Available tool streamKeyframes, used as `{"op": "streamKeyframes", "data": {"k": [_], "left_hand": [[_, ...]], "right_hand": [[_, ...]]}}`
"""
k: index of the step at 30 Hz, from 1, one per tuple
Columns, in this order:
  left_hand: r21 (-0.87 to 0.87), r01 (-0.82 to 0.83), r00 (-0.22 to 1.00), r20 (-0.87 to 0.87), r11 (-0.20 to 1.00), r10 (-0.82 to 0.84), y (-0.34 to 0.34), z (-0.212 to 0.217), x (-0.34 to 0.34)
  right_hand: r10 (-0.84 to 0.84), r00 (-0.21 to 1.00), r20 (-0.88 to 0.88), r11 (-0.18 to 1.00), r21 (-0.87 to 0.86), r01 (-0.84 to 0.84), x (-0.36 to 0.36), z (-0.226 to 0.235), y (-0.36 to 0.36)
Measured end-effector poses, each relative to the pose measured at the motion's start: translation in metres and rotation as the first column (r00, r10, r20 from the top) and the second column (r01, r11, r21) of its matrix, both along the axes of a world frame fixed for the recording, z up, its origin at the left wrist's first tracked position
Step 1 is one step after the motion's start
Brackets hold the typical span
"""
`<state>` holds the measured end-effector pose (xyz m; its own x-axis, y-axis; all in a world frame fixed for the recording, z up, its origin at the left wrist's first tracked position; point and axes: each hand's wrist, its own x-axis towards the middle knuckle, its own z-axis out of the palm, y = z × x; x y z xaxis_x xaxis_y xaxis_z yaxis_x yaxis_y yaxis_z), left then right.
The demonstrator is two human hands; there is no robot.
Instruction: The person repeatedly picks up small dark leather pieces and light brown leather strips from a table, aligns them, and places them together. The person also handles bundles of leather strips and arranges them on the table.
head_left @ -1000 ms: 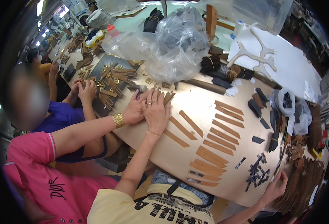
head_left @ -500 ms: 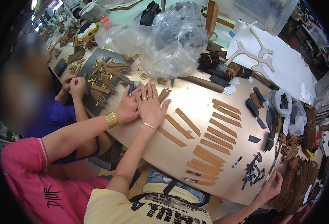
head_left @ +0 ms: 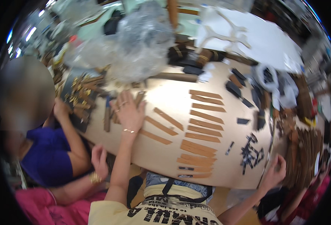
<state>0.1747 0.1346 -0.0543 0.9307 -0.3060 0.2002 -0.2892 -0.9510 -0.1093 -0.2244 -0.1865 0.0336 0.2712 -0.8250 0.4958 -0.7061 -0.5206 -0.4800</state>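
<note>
A: How is the left hand (head_left: 128, 115) set?
B: It is laid palm-down, fingers extended; whether anything is held beneath cannot be told.
A: Where are the three slim tan leather straps (head_left: 161, 126) positioned?
B: Just to that hand's right, long axes slanted down rightward. The half-curled right hand (head_left: 276, 173) is set farther off; its contents cannot be determined.

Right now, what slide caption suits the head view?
Left hand spread beside tan strips on a worktable, right hand near its edge.

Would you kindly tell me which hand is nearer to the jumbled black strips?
Right: the right hand is just to the right of the jumbled black strips, while the left hand is well to their left.
</note>
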Motion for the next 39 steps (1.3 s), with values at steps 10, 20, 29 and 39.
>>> {"op": "streamKeyframes", "data": {"k": [10,20,29,39], "left_hand": [[0.068,-0.021,0.999,-0.041,0.997,0.024,0.006,-0.008,0.009],[-0.011,0.036,0.99,0.135,0.999,-0.035,0.011,-0.015,0.011],[-0.335,0.404,0.912,0.071,0.851,-0.404,-0.011,0.035,-0.083],[-0.639,0.576,0.58,-0.119,0.509,-0.806,-0.04,0.017,-0.205]], "right_hand": [[-0.126,0.991,-0.051,0.992,0.017,0.127,-0.014,0.001,0.005],[-0.152,0.984,-0.092,0.984,0.082,0.16,-0.022,0.001,0.006],[0.057,0.987,-0.152,0.989,0.145,-0.035,-0.004,-0.018,0.024],[0.404,0.915,-0.007,0.9,0.183,-0.396,0.058,-0.04,0.097]]}}
